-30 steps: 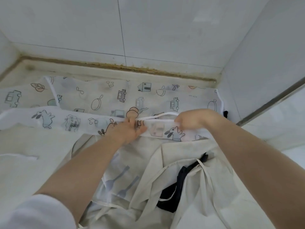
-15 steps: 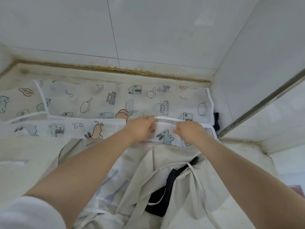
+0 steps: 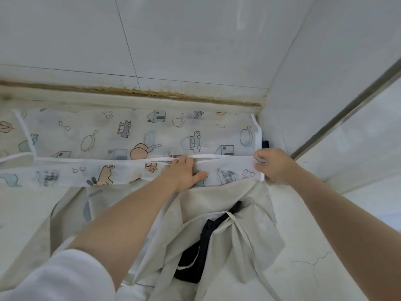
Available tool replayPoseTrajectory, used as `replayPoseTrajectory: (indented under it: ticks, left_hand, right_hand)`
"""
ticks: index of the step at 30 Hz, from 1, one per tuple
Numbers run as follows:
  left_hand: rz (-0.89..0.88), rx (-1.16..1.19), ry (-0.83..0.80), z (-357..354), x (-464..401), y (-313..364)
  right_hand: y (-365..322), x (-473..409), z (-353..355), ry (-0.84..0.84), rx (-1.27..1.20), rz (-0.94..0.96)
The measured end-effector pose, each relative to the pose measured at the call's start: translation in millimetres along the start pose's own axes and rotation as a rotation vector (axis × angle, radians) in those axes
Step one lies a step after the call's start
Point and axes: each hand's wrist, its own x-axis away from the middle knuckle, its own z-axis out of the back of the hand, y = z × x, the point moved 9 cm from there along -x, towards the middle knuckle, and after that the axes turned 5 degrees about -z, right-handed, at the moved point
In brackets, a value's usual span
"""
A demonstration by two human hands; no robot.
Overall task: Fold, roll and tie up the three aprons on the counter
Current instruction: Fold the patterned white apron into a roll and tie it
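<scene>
A printed apron (image 3: 134, 135) was spread flat along the back of the counter (image 3: 26, 216), against the tiled wall (image 3: 195, 40). Its near edge had been folded over into a long band, along which a white strap (image 3: 65, 159) was laid. The left hand (image 3: 184, 173) was pressed flat on this band, fingers straight and nothing gripped. The right hand (image 3: 274, 165) was placed at the band's right end, in the corner, with its fingers curled; the edge of the fold appeared to be pinched there, though the fingertips were partly hidden. Nearer the person, a beige apron (image 3: 245, 231) was left crumpled on the counter, its ties trailing loose, touching the printed one. A dark apron (image 3: 195, 263) was seen bunched within its folds. A white sleeve (image 3: 54, 279) covered the left upper arm.
</scene>
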Motion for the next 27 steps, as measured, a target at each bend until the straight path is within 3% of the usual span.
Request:
replayPoseTrajectory:
  ticks: [4,5,9,12,17,19,23,27]
  left_hand:
    - [0.030,-0.035,0.002,6.1,3.8,-19.8]
    - [0.028,-0.033,-0.005,7.3,5.3,-23.5]
    - [0.030,-0.032,-0.018,7.0,8.1,-30.9]
    - [0.022,-0.011,-0.009,6.3,6.7,-32.7]
    - [0.015,0.057,0.027,8.2,7.0,-34.3]
    - [0.013,0.087,0.035,8.9,6.6,-35.7]
    - [0.021,0.139,0.012,10.8,6.1,-35.1]
    - [0.039,0.176,-0.013,11.8,6.8,-34.3]
  right_hand:
    - [-1.0,10.2,-5.2,-0.027,-0.704,-0.100]
    - [-1.1,9.9,-10.7,-0.047,-0.778,-0.128]
    - [9.1,-8.7,-28.1,-0.004,-0.545,-0.239]
    - [17.8,-17.8,-43.2,-0.063,-0.399,-0.302]
    - [23.1,-8.6,-45.3,0.020,-0.637,-0.371]
    - [17.1,-3.0,-48.8,-0.032,-0.747,-0.378]
    - [8.8,0.9,-48.6,-0.173,-0.471,-0.350]
    - [-3.6,-4.5,-19.3,0.163,-0.447,-0.262]
